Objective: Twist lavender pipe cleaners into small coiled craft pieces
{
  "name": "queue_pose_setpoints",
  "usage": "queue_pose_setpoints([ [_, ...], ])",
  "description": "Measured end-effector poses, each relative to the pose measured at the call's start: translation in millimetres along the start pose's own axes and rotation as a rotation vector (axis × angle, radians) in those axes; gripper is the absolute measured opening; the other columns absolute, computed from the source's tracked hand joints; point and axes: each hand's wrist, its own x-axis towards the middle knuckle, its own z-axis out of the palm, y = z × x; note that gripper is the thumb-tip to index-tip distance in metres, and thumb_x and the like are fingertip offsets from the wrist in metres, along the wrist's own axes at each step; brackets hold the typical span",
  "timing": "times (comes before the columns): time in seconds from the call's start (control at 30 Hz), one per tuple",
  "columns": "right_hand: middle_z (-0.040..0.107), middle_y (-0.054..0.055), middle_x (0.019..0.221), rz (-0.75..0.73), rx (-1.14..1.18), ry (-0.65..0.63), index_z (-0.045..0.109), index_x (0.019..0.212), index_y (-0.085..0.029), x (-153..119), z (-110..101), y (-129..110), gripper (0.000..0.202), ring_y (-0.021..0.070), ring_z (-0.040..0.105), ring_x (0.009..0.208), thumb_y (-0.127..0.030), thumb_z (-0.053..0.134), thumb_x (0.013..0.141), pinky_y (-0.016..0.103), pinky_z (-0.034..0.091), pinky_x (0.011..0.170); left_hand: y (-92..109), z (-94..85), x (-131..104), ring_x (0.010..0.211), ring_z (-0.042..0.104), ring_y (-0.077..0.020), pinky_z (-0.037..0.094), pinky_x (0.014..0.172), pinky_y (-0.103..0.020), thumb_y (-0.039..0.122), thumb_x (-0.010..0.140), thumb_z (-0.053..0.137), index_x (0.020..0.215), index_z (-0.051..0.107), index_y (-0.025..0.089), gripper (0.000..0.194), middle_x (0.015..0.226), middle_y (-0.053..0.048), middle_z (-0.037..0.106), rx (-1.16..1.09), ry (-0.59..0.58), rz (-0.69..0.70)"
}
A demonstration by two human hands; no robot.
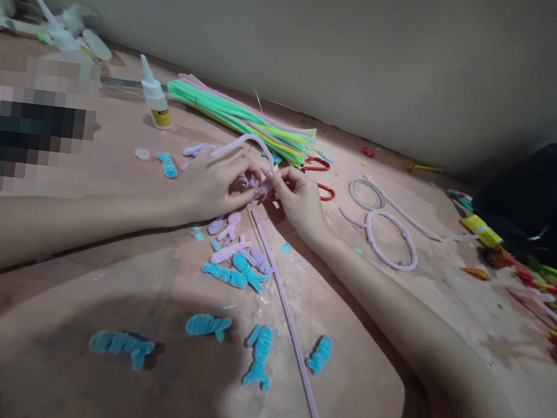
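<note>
My left hand [221, 182] and my right hand [299, 201] meet near the middle, fingers pinched on a light purple pipe cleaner [246, 139]. One length of it arches above my left hand. The small part between the fingertips is partly hidden. A long light purple strip [290, 324] runs from below the hands to the bottom edge. Just beneath my hands lies a cluster of small wound pieces, purple [227, 250] and blue [225, 275]. Nearer the front are several more blue wound pieces [260, 356]. Red scissor handles [325, 192] show behind my right hand.
Behind the hands lies a bundle of green, yellow and pink pipe cleaners [243, 121]. A glue bottle [156, 98] stands left of it. To the right are a clear ring [366, 195], a purple wrapped ring [393, 241], a dark cloth item [536, 198] and colourful scraps.
</note>
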Motion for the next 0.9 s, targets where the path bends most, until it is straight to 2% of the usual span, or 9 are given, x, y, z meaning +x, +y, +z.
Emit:
queue_pose_setpoints([
  [0.1, 0.065, -0.003, 0.069, -0.015, -0.015, 0.019, 0.059, 0.077, -0.020, -0.1, 1.3, -0.2, 0.025, 0.0111, 0.062, 0.064, -0.031, 0.068, 0.097, 0.024, 0.049, 0.066, -1.2, 1.2, -0.9, 0.090, 0.066, -0.0219, 0.046, 0.082, -0.034, 0.042, 0.097, 0.058, 0.113, 0.067, 0.023, 0.027, 0.107, -0.006, 0.072, 0.005, 0.013, -0.034],
  [0.17, 0.066, -0.003, 0.071, -0.021, -0.018, 0.025, 0.059, 0.077, -0.020, -0.3, 2.0, -0.8, 0.022, 0.0115, 0.064, 0.066, -0.027, 0.068, 0.097, 0.024, 0.050, 0.066, -3.0, 2.9, -1.5, 0.091, 0.066, -0.0220, 0.046, 0.083, -0.034, 0.041, 0.098, 0.057, 0.116, 0.068, 0.024, 0.027, 0.108, -0.006, 0.072, 0.023, 0.018, -0.024],
  [0.33, 0.065, -0.002, 0.069, -0.033, -0.036, 0.042, 0.061, 0.078, -0.019, 0.7, 2.7, -0.4, 0.021, 0.0119, 0.063, 0.066, -0.024, 0.066, 0.097, 0.025, 0.047, 0.066, -3.4, 2.9, -0.3, 0.089, 0.066, -0.0227, 0.046, 0.080, -0.034, 0.045, 0.096, 0.061, 0.110, 0.069, 0.023, 0.027, 0.099, -0.006, 0.072, 0.024, 0.032, -0.036],
  [0.5, 0.064, -0.004, 0.073, -0.010, -0.024, 0.056, 0.057, 0.083, -0.019, 2.3, 2.8, 3.2, 0.015, 0.0114, 0.062, 0.067, -0.019, 0.068, 0.094, 0.025, 0.047, 0.068, -1.6, 1.8, 0.4, 0.089, 0.068, -0.0211, 0.047, 0.079, -0.033, 0.042, 0.098, 0.059, 0.105, 0.069, 0.023, 0.023, 0.106, -0.006, 0.075, -0.010, 0.013, -0.017],
  [0.6, 0.064, -0.003, 0.076, -0.008, -0.005, 0.059, 0.055, 0.083, -0.019, 2.0, 2.6, 3.6, 0.019, 0.0113, 0.062, 0.069, -0.023, 0.071, 0.093, 0.026, 0.049, 0.071, -2.1, 3.2, -1.2, 0.087, 0.069, -0.0189, 0.048, 0.078, -0.031, 0.041, 0.098, 0.059, 0.106, 0.071, 0.022, 0.023, 0.103, -0.005, 0.075, -0.048, 0.018, -0.009],
  [0.73, 0.062, -0.003, 0.074, -0.038, -0.039, 0.076, 0.054, 0.079, -0.019, -0.1, 2.0, 1.5, 0.023, 0.0119, 0.060, 0.070, -0.022, 0.072, 0.093, 0.026, 0.046, 0.070, -3.0, 5.6, -3.1, 0.075, 0.067, -0.0145, 0.046, 0.069, -0.027, 0.039, 0.096, 0.063, 0.108, 0.071, 0.021, 0.024, 0.094, -0.003, 0.074, -0.132, 0.012, -0.047],
  [0.9, 0.062, -0.002, 0.070, -0.044, -0.041, 0.055, 0.052, 0.072, -0.020, -0.8, 2.4, 2.3, 0.031, 0.0123, 0.057, 0.068, -0.029, 0.070, 0.096, 0.027, 0.044, 0.068, -3.3, 7.0, -1.2, 0.073, 0.065, -0.0140, 0.045, 0.065, -0.026, 0.045, 0.096, 0.065, 0.108, 0.071, 0.020, 0.028, 0.095, -0.003, 0.075, -0.182, 0.010, -0.091],
])
